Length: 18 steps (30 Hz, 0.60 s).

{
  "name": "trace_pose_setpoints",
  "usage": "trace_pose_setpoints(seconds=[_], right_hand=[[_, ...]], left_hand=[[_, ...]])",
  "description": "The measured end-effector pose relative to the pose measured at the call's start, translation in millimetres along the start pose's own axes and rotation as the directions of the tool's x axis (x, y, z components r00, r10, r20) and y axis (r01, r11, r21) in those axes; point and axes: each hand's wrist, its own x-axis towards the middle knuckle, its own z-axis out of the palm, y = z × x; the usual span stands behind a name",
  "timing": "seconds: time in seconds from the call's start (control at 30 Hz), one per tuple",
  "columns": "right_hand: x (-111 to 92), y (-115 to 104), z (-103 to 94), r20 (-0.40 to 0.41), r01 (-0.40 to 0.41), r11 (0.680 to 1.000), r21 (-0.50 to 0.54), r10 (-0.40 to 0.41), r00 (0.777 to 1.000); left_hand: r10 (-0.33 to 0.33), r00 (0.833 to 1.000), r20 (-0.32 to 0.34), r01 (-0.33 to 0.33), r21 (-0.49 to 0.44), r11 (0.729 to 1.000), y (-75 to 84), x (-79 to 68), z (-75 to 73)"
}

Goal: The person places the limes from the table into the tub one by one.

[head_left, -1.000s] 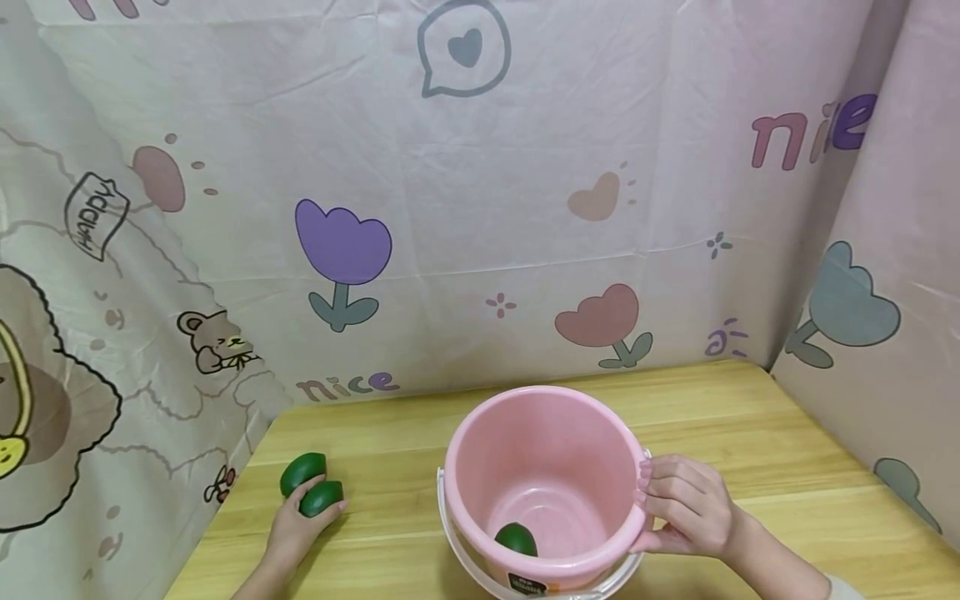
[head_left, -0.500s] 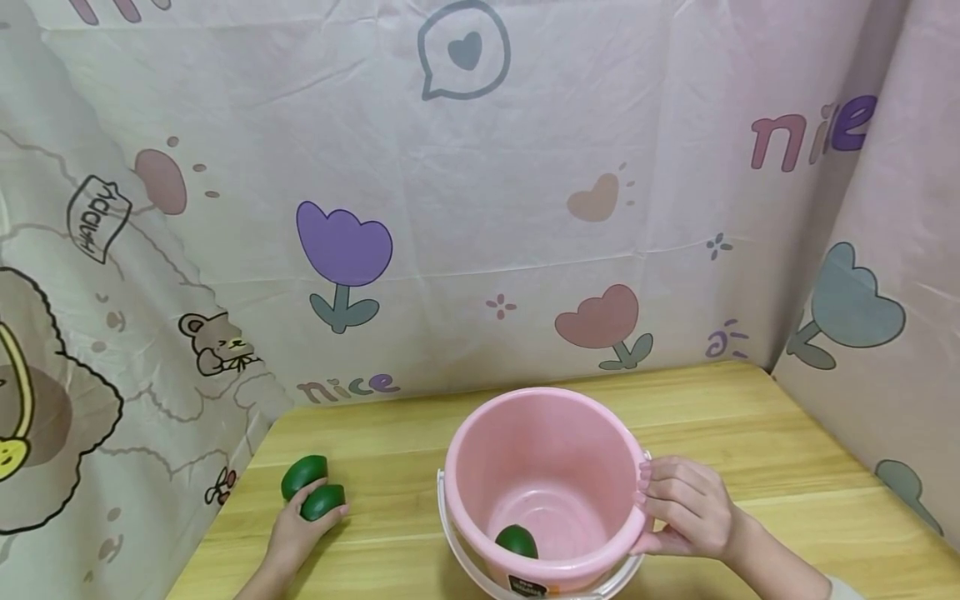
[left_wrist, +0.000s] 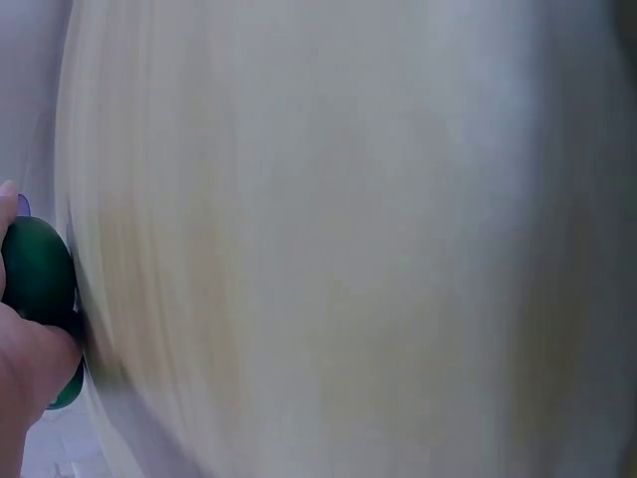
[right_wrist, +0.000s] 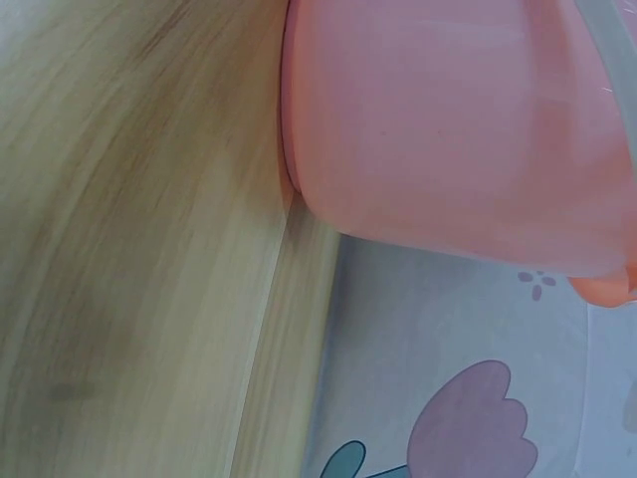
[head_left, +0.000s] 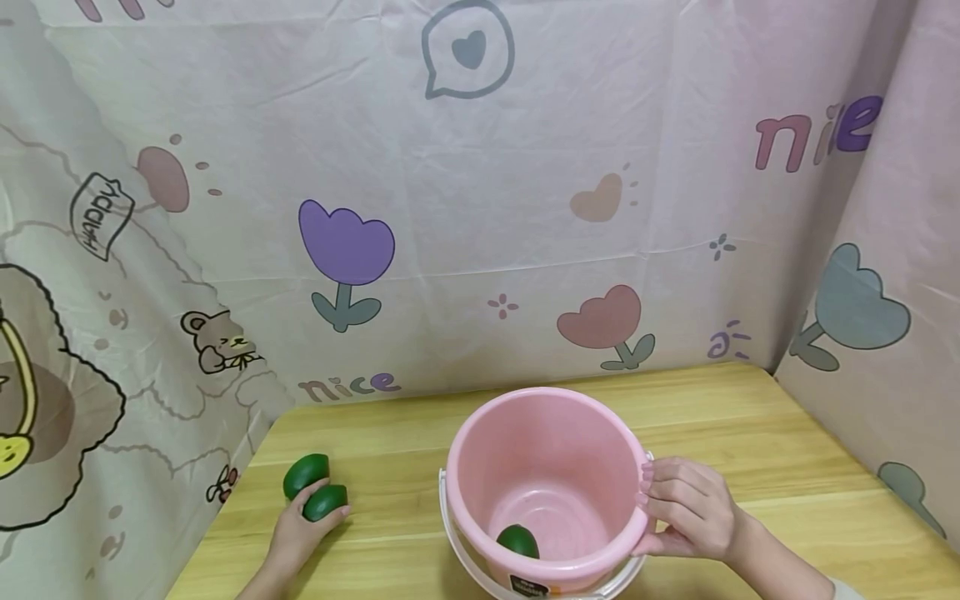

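At the left of the table, my left hand (head_left: 297, 532) holds a dark green, smooth oval fruit (head_left: 326, 503) between thumb and fingers. A second green fruit (head_left: 306, 474) lies just behind it, close against the fingers. The left wrist view catches the held green fruit (left_wrist: 38, 269) and part of the hand at its left edge. On the right, my right hand (head_left: 688, 510) grips the rim of a pink bucket (head_left: 547, 442), thumb on the outer side. Inside the bucket, near its front wall, rests another green fruit (head_left: 518, 542). The right wrist view shows the bucket's outer wall, not the fingers.
The bucket's white handle (head_left: 459, 550) hangs down around its front. A wooden table (head_left: 390, 450) carries everything. Patterned cloth (head_left: 465, 208) closes off the back and both sides.
Both hands, the bucket and the fruits keep their places. Only the head view shifts very slightly.
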Motion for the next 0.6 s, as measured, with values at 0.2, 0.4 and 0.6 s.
trace_pose_setpoints(seconds=[0.2, 0.4, 0.6], right_hand=[[-0.5, -0.5, -0.6, 0.003, -0.004, 1.0, -0.002, 0.004, 1.0], [-1.0, -1.0, -1.0, 0.003, -0.011, 1.0, -0.006, 0.011, 1.0], [-1.2, -1.4, -0.8, 0.004, -0.016, 1.0, -0.001, 0.016, 1.0]], left_hand=[[0.007, 1.0, 0.003, -0.007, -0.011, 1.0, 1.8, -1.2, 1.5], [0.009, 1.0, -0.001, -0.009, -0.015, 1.0, 1.6, -2.1, 2.0], [0.019, 1.0, -0.001, -0.019, 0.01, 1.0, 1.6, -3.0, 2.4]])
